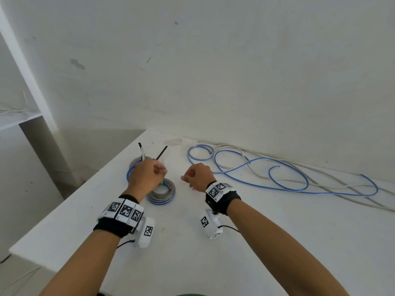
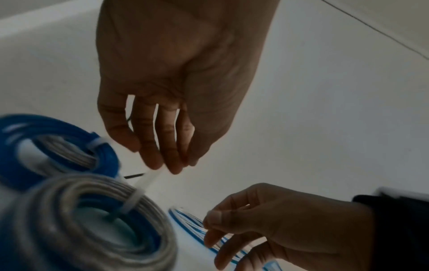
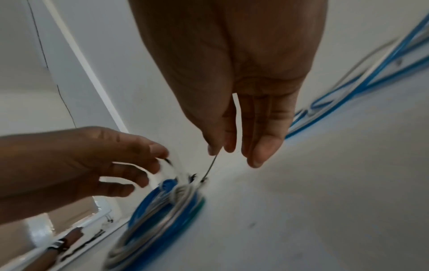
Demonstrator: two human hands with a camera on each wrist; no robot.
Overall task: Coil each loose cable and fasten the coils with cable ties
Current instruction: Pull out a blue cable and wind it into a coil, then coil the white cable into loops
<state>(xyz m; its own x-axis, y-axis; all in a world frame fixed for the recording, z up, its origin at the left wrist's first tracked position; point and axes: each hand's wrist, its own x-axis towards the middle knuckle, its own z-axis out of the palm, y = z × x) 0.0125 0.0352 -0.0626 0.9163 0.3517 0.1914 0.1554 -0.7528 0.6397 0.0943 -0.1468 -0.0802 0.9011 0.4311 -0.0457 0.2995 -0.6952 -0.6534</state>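
The near coil (image 1: pixel 161 192), a grey-and-blue wound cable, is lying flat on the white table (image 1: pixel 245 242) and serving here as the landmark. The left hand (image 1: pixel 146 175) is hovering over its far rim, fingertips pinching the free tail of the white cable tie (image 2: pixel 148 181) that is wrapping the coil; holding the tail upward is presumably letting the tie be drawn snug while the coil's own weight keeps it down. A second coil (image 1: pixel 136 165), already banded, is sitting just beyond the near coil, black tie tails (image 1: pixel 161 152) sticking up from it. The right hand (image 1: pixel 197 177) is waiting to the right of the near coil, fingers curled loosely; whether it is pinching anything cannot be told for certain. The loose blue cable (image 1: pixel 277 174) is sprawling well to the right of the coil, still uncoiled.

The left wrist view is showing the tie band around the coil and the pinch, both hidden under the knuckles in the head view. The right wrist view is blurred, showing a thin strand rising from the coil towards the right fingertips (image 3: pixel 214 150).
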